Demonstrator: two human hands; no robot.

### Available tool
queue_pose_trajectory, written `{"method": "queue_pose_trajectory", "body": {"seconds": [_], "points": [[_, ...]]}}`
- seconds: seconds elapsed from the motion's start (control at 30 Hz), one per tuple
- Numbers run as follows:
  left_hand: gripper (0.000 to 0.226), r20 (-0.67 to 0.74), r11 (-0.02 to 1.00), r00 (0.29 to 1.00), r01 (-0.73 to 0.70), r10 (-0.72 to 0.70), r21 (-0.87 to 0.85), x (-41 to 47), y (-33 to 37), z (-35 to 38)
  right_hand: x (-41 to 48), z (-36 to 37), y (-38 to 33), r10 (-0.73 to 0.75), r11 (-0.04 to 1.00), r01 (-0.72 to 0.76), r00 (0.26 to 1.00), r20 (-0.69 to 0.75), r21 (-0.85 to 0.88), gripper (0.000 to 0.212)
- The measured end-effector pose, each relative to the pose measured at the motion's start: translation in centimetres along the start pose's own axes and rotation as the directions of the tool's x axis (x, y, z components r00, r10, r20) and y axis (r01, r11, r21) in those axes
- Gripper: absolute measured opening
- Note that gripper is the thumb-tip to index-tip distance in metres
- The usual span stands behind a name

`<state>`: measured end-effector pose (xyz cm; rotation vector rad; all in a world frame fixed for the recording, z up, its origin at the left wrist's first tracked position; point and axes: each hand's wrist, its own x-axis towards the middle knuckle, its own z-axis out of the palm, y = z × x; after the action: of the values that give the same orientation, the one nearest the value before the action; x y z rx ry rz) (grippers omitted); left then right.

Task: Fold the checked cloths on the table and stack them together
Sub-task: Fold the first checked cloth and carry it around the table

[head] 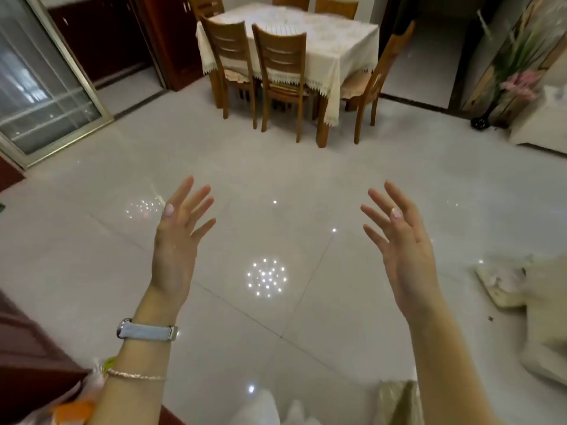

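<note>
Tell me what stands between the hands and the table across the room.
The left hand and right hand hold nothing. Open floor lies ahead; then a chair and a second chair stand along the near side of the table. No checked cloth is discernible.

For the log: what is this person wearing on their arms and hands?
No sleeves show. Behind the left hand sits a watch with a pale blue-grey strap and silver case, then a thin chain bracelet. The right hand has a bare wrist.
</note>
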<state>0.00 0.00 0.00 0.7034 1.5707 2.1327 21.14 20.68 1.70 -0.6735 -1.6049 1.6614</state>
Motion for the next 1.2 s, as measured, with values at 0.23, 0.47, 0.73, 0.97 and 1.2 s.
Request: {"method": "queue_pose_trajectory", "body": {"seconds": [0.23,0.47,0.73,0.97,1.2], "points": [[0.081,-0.03,0.996,0.998,0.051,-0.049,0.078,3.0,-1.7,0.3,4.0,0.3,2.0,0.064,0.998,-0.064,0.998,0.018,0.009,0.039],[0.064,-0.051,0.997,0.998,0.041,-0.038,0.061,12.7,-3.9,-0.5,12.8,2.9,4.6,0.086,0.996,-0.086,0.996,0.031,-0.017,0.036],[0.057,-0.046,0.998,0.997,0.056,-0.055,0.024,27.3,-6.2,-1.9,26.4,8.5,6.3,0.095,0.995,-0.093,0.995,0.042,-0.035,0.037],[0.058,0.011,0.998,0.998,0.054,-0.054,0.033,39.4,-6.8,-2.5,37.7,12.0,6.9,0.083,0.996,-0.083,0.996,-0.013,-0.014,0.036],[0.061,0.019,0.998,0.998,0.059,-0.06,0.018,51.8,-9.5,-2.2,49.2,14.2,8.7,0.071,0.997,-0.072,0.996,-0.044,-0.019,0.035]]}}
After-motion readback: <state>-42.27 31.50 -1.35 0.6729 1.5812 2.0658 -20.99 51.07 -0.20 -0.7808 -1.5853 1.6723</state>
